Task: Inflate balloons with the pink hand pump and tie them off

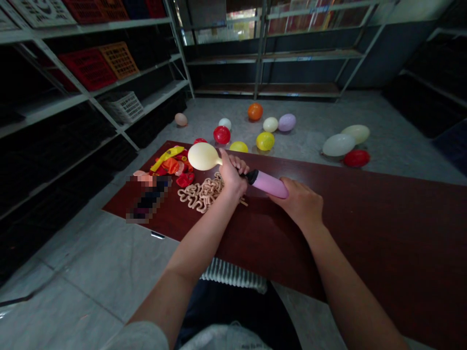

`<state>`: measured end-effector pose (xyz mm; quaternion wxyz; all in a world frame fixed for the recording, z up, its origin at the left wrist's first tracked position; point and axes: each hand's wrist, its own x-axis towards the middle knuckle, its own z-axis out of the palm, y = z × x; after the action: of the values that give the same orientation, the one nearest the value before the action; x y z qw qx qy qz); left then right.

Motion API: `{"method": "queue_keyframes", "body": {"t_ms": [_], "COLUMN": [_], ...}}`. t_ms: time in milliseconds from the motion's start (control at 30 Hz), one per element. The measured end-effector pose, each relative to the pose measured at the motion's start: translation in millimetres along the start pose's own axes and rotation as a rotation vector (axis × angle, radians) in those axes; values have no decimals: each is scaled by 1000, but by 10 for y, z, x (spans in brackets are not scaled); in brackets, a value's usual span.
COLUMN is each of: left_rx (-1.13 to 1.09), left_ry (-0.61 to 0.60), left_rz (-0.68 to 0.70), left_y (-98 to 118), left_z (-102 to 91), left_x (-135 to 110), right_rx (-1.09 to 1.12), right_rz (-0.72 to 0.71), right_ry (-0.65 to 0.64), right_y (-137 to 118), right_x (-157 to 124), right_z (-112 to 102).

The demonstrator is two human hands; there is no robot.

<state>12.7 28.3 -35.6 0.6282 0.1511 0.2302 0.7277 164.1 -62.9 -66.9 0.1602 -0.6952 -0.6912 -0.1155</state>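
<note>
A small, partly filled cream balloon [203, 156] points left over the table. My left hand [233, 174] is closed around its neck, at the black nozzle end of a pink hand pump [270, 185]. The join of neck and nozzle is hidden by my fingers. At the pump's other end, my right hand [301, 201] is wrapped round the pink barrel. Below my left hand lies a heap of long, thin, beige twisted balloons [202, 194] on the tabletop. Beside it is a pile of flat red, orange and yellow balloons [171, 163].
A dark red-brown table [365, 218] stretches off to the right. A blurred-out dark object [149, 199] lies at its left end. Inflated balloons, among them an orange balloon [255, 112] and a white balloon [338, 145], rest on the floor beyond. Metal shelves [299, 90] with crates stand around.
</note>
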Motion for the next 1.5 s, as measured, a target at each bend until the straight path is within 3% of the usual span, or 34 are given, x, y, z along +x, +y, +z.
{"method": "queue_keyframes", "body": {"t_ms": [333,433,667,867,1000,1267,1500], "left_rx": [-112,-164,-114,-133,-130,-100,-42], "left_ry": [75,44,92,82,13,7,-38], "left_rz": [94,103,228,232,245,225,214], "left_y": [243,356,576,713,677,542,262], "left_z": [-64,-108,-135,-153,-126,-29,24], "left_x": [136,190,326,338,273,158,29], "right_rx": [-42,-72,-118,-101,-104,-117,-53], "right_rz": [-19,-22,-24,-19,-1,-14,-24], "right_ry": [10,10,60,104,121,76,38], "right_y": [107,187,363,350,350,274,74], "right_x": [12,22,30,37,6,-17,-20], "right_z": [37,33,19,29,13,-51,-96]}}
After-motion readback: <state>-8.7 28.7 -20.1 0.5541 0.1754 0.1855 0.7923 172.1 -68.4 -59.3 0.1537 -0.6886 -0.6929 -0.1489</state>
